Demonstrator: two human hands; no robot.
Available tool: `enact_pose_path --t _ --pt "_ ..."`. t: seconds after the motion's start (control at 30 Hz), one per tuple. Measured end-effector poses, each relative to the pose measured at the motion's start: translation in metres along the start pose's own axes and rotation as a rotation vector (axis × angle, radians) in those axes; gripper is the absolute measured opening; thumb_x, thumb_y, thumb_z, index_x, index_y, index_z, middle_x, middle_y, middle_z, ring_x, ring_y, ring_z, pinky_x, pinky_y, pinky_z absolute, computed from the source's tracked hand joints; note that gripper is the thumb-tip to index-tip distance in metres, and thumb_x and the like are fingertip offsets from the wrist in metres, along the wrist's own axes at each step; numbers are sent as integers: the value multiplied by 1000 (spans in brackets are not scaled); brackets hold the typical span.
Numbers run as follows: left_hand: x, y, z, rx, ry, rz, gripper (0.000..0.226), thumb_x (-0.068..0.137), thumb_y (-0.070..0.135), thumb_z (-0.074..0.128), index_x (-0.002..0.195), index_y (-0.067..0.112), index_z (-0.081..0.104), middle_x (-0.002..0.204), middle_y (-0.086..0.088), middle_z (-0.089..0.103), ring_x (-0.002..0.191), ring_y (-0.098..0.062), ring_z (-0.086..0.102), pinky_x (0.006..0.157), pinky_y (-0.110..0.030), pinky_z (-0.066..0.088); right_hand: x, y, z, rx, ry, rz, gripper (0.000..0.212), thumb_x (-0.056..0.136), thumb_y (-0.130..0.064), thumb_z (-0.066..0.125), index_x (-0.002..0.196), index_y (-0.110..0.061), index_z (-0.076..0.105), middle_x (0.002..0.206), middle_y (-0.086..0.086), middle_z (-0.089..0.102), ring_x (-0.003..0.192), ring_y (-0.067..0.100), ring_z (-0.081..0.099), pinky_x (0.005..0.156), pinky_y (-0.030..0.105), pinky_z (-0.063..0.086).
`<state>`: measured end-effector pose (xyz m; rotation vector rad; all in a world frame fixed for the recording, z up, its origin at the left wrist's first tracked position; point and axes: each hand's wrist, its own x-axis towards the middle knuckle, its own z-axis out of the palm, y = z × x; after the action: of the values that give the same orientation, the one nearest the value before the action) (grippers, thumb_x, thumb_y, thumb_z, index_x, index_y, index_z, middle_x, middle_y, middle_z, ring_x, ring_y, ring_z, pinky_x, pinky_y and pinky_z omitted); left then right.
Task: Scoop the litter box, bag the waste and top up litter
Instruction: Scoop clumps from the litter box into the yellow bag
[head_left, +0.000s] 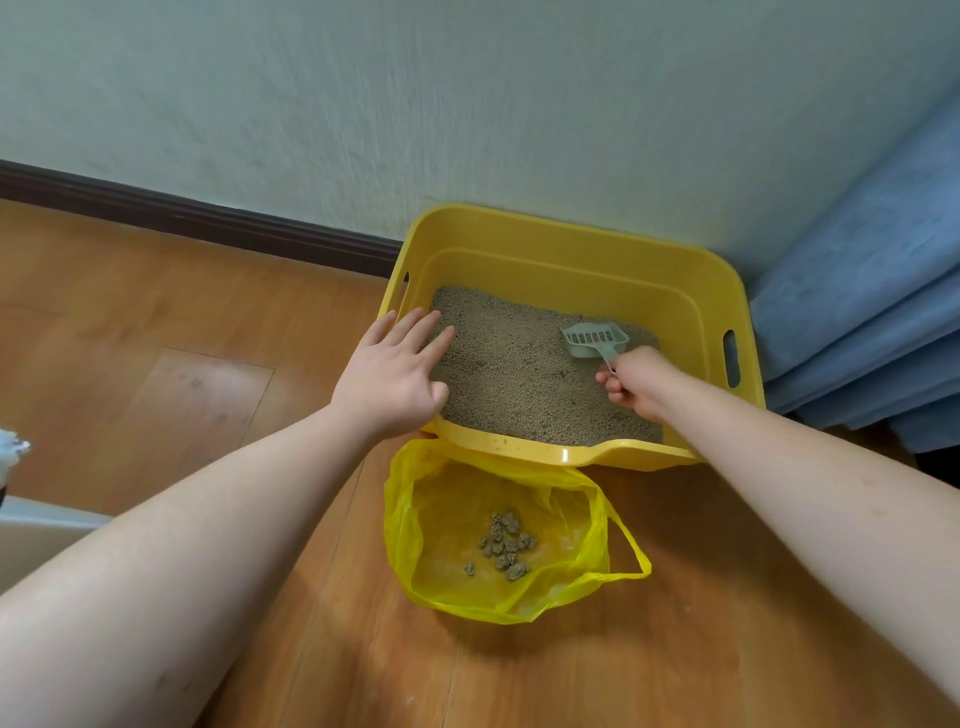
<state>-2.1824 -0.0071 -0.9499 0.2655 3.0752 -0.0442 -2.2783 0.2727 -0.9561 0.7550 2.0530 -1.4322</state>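
Note:
A yellow litter box (571, 260) stands on the floor against the wall, filled with grey-brown litter (519, 364). My right hand (636, 382) grips the handle of a grey slotted scoop (595, 339), whose head rests on the litter at the back right. My left hand (397, 371) lies over the box's left rim with fingers spread above the litter. In front of the box an open yellow plastic bag (447, 530) sits on the floor, with several grey waste clumps (506, 543) inside.
Wooden floor (208, 364) extends to the left and front. A dark baseboard (208, 223) runs under the pale wall. A blue curtain (872, 291) hangs right of the box. A white object (10, 457) shows at the left edge.

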Motion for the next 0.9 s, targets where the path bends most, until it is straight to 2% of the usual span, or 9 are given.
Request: enact_pose_path --t 0.27,0.43,0.57,0.73,0.9 --pt "0 0 -1 15 -5 3 75 81 44 14 152 23 27 159 -5 24 148 -21 16 121 -41 5 15 0 50 175 -30 83 43 98 -4 20 131 -21 43 75 7 53 48 8 39 32 16 35" --pt "0 0 -3 11 -5 -1 74 82 43 15 152 23 28 159 -5 25 148 -21 17 121 -42 5 16 12 55 251 -50 160 26 99 -5 22 105 -8 47 73 6 50 52 11 41 34 18 37" --pt "0 0 -3 14 -13 0 73 83 43 16 152 23 29 159 -5 25 148 -21 17 121 -42 6 17 13 42 297 -55 201 30 100 -5 20 87 -8 48 75 7 52 58 11 45 49 21 38" --pt "0 0 -2 13 -17 -4 74 82 44 15 152 24 28 159 -4 24 148 -20 16 121 -41 5 16 16 32 319 -101 221 29 100 -6 23 89 -10 49 76 7 55 58 12 47 52 22 38" --pt "0 -1 -2 13 -22 4 74 82 44 14 153 24 26 160 -4 22 149 -19 14 121 -41 3 6 16 18 236 -143 192 24 101 -6 29 94 -9 51 76 7 57 59 13 49 54 23 40"
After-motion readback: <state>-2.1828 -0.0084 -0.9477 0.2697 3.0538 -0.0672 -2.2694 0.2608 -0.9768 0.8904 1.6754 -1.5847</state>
